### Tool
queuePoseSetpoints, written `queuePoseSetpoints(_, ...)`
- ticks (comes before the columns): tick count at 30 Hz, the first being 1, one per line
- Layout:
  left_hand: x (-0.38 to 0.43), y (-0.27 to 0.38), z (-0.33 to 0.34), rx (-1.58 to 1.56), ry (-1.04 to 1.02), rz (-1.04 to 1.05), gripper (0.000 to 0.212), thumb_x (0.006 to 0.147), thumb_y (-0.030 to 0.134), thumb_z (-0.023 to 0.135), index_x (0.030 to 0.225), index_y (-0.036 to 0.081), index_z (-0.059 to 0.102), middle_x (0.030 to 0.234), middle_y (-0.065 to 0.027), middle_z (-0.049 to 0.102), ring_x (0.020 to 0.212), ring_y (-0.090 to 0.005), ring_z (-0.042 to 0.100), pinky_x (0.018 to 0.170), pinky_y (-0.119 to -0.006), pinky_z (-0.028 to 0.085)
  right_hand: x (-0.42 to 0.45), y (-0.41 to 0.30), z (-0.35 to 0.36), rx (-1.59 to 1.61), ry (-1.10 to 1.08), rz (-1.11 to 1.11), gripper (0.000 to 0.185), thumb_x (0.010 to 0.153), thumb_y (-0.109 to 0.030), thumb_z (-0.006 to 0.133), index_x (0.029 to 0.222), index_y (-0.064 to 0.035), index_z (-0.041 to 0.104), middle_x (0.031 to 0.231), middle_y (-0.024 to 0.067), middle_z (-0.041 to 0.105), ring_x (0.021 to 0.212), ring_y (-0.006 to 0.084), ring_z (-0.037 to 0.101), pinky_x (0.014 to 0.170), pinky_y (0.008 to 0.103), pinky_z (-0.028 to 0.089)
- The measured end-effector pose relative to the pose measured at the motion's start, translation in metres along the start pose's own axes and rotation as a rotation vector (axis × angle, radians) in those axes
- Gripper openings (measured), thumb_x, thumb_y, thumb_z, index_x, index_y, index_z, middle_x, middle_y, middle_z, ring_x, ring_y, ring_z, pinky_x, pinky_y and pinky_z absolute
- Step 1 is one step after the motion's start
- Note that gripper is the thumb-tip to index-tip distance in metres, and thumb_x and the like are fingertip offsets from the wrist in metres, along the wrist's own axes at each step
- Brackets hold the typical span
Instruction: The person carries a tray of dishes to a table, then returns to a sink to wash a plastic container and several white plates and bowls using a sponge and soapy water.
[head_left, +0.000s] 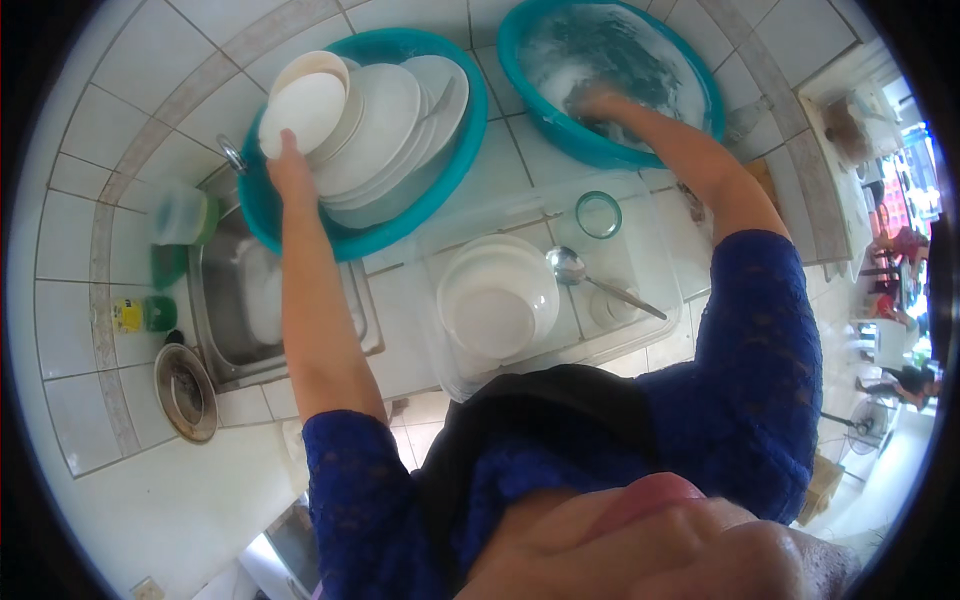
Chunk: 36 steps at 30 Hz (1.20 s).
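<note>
My left hand (291, 171) grips the rim of a small white dish (306, 112), thumb on its upper face. The dish is tilted in front of a cream bowl (330, 69), at the left of a teal plastic basin (442, 229). Several white plates (379, 112) lean in a stack inside that basin, and a utensil handle (441, 97) lies against them. Over a second teal basin (716, 97), my right hand (598, 103) reaches into soapy water (637, 56). Its fingers are blurred and partly hidden by suds, so any object in them cannot be made out.
Nearer my body, a clear plastic tub (660, 330) contains white bowls (499, 300), a metal ladle (568, 266) and a greenish glass (598, 215). A steel sink (225, 300) with a faucet (231, 154) lies left. Green-lidded containers (184, 216) and an oval dish (186, 394) line the left wall.
</note>
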<state>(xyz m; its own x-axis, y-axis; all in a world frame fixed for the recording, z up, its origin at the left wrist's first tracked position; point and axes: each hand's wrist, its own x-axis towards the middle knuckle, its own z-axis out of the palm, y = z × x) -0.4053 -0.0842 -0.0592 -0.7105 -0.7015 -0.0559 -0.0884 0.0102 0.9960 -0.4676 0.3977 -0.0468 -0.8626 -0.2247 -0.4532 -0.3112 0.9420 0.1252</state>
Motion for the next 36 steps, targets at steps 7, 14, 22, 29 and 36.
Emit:
queuePoseSetpoints(7,-0.022,0.014,0.016,-0.032,0.043,0.023,0.068,0.082,0.039,0.067,0.121,-0.013,0.049,0.120,-0.0203,0.057,0.106,-0.0278,0.056,0.091,-0.036,0.043,0.049,0.002,0.019,0.918,0.066,0.401,0.063,0.083,-0.044,0.057,0.130,-0.0023,0.050,0.129,0.0166,0.052,0.106,0.0301,0.056,0.086,0.0397,0.046)
queuePoseSetpoints(14,-0.027,0.011,0.013,-0.046,-0.035,0.023,0.072,0.078,0.041,0.070,0.122,-0.013,0.049,0.124,-0.0212,0.055,0.113,-0.0290,0.053,0.095,-0.037,0.041,-0.008,-0.030,0.009,1.209,0.127,0.264,0.064,0.087,-0.046,0.052,0.135,-0.0040,0.045,0.133,0.0150,0.048,0.112,0.0286,0.052,0.092,0.0382,0.042)
queuePoseSetpoints(22,-0.001,-0.009,0.005,0.007,0.003,0.143,0.064,0.079,0.034,0.069,0.119,-0.013,0.051,0.121,-0.0229,0.057,0.109,-0.0287,0.056,0.092,-0.036,0.043,-0.015,-0.024,-0.008,1.226,-0.095,0.064,0.032,0.086,-0.029,0.058,0.102,-0.0025,0.064,0.101,0.0104,0.063,0.084,0.0165,0.058,0.073,0.0297,0.046)
queuePoseSetpoints(29,-0.026,0.009,0.014,-0.026,0.031,0.044,0.060,0.083,0.029,0.064,0.121,-0.015,0.047,0.123,-0.0240,0.055,0.111,-0.0306,0.055,0.093,-0.036,0.043,-0.011,0.025,-0.027,1.421,0.051,-0.280,0.019,0.082,-0.022,0.064,0.080,-0.0033,0.062,0.074,0.0044,0.061,0.067,0.0126,0.055,0.067,0.0251,0.043)
queuePoseSetpoints(36,-0.012,-0.001,0.012,-0.004,0.058,0.115,0.059,0.085,0.030,0.061,0.120,-0.015,0.047,0.121,-0.0283,0.054,0.113,-0.0362,0.054,0.095,-0.038,0.042,-0.014,0.054,-0.086,1.551,0.015,-0.284,0.019,0.083,-0.020,0.067,0.081,-0.0070,0.053,0.069,0.0020,0.053,0.062,0.0122,0.053,0.055,0.0256,0.042)
